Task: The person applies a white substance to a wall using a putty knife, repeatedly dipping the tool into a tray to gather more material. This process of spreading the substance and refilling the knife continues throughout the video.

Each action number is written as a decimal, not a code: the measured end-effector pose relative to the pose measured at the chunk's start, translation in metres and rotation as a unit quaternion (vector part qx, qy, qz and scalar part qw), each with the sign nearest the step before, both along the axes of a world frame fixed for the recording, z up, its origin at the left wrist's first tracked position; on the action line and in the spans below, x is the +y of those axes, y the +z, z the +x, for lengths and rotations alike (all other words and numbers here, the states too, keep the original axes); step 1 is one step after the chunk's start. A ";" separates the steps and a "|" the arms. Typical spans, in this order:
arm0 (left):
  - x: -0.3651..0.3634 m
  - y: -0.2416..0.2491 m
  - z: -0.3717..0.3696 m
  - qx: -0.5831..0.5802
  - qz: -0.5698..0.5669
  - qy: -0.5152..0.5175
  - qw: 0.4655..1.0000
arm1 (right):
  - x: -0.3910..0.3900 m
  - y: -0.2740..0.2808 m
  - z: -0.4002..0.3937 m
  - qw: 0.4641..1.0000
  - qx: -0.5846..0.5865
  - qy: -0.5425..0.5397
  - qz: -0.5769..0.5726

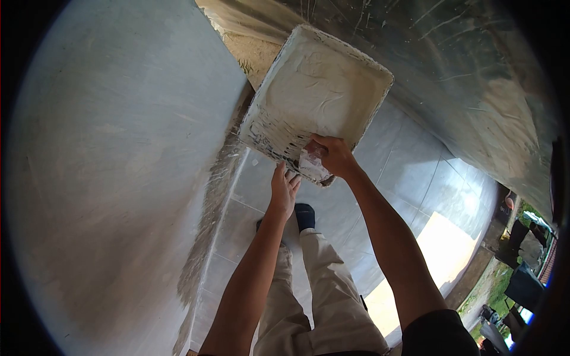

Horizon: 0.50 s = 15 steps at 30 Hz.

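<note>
A paint tray [323, 77] coated in thick off-white paint is in front of me, its ribbed slope on the near side. My left hand [285, 188] has its fingers closed at the tray's near edge. At the near right corner, my right hand [335, 155] is closed on a crumpled-looking whitish thing smeared with paint [313, 163]. It lies against the ribbed slope, and its kind cannot be made out. The far fingers of my right hand are hidden.
A grey, paint-marked wall [119, 148] rises close on the left. Plastic sheeting [475, 77] hangs at the upper right. Below is a grey tiled floor [380, 196] with a bright sunlit patch [442, 246]. Dark items and greenery show at the far right edge.
</note>
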State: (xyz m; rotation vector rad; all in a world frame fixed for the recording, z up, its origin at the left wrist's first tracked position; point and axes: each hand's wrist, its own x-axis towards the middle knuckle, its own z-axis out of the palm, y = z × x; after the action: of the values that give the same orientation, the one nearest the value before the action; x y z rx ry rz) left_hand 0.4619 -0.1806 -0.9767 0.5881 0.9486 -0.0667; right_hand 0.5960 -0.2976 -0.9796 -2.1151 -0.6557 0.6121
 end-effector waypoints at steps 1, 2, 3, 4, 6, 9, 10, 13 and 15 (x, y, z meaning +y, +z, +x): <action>0.000 0.002 0.000 -0.004 0.005 -0.004 1.000 | -0.001 0.000 0.000 1.000 0.000 0.000 0.001; 0.002 0.003 0.000 -0.005 0.007 -0.005 1.000 | -0.001 0.001 0.000 1.000 -0.005 -0.004 0.003; 0.003 0.004 0.000 0.002 0.008 -0.012 1.000 | 0.000 0.003 -0.001 1.000 -0.009 -0.008 0.004; 0.004 0.005 -0.001 0.009 0.009 -0.018 1.000 | 0.000 0.006 -0.001 1.000 -0.010 -0.008 0.007; 0.006 0.009 -0.001 0.013 0.031 -0.030 0.999 | -0.001 0.014 -0.001 0.997 0.064 -0.028 -0.013; 0.008 0.015 -0.002 0.031 0.074 -0.043 0.996 | -0.005 0.006 -0.006 0.999 0.028 -0.028 0.004; 0.009 0.017 -0.002 0.045 0.097 -0.043 0.993 | -0.006 0.011 -0.007 0.999 0.025 -0.028 0.009; 0.014 0.030 -0.001 0.069 0.149 -0.037 0.986 | -0.008 0.036 -0.006 0.994 0.072 -0.075 0.028; 0.019 0.044 0.001 0.062 0.166 -0.035 0.984 | -0.010 0.051 -0.001 0.989 0.094 -0.109 0.042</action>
State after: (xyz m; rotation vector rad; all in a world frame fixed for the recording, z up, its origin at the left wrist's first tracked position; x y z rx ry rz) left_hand 0.4631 -0.1620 -0.9330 0.9338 1.0681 -0.0070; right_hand 0.5950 -0.3076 -0.9282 -1.9868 -0.3333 0.6405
